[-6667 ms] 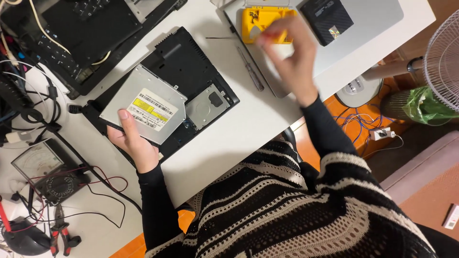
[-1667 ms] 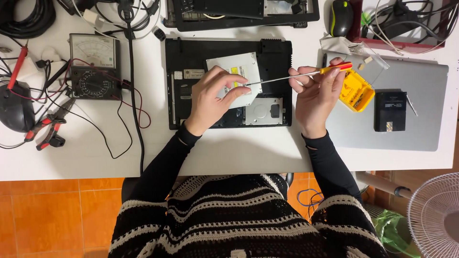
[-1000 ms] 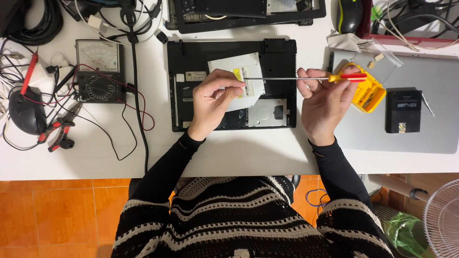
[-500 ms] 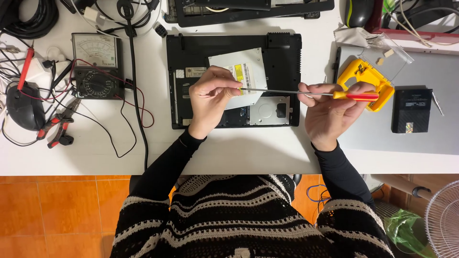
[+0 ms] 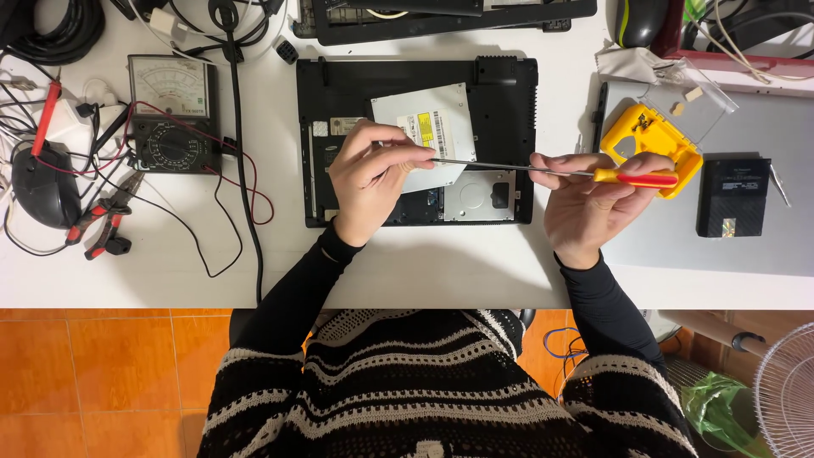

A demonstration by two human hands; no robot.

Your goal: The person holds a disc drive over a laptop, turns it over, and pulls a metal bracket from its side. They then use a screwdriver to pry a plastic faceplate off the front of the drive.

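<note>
My right hand (image 5: 587, 202) grips the red and yellow handle of a long thin screwdriver (image 5: 644, 177), held level. Its metal shaft runs left to my left hand (image 5: 373, 178), whose fingertips pinch the tip. Both hands hover over an upturned black laptop base (image 5: 500, 93) on the white table. A silver optical drive (image 5: 428, 127) with a white label lies on the laptop base, partly hidden by my left hand. A bare metal plate (image 5: 479, 193) shows in the base below the shaft.
An analog multimeter (image 5: 172, 114) with red and black leads sits at the left, with red-handled pliers (image 5: 102, 222) beside it. A yellow bit case (image 5: 644, 136) and a black box (image 5: 731, 197) rest on a grey laptop lid (image 5: 763, 246) at the right. The table edge (image 5: 424, 301) runs along the front.
Earlier my left hand held the drive while my right hand reached into the yellow case. Since then the screwdriver has come out, and its handle has shifted slightly right, clear of the case.
</note>
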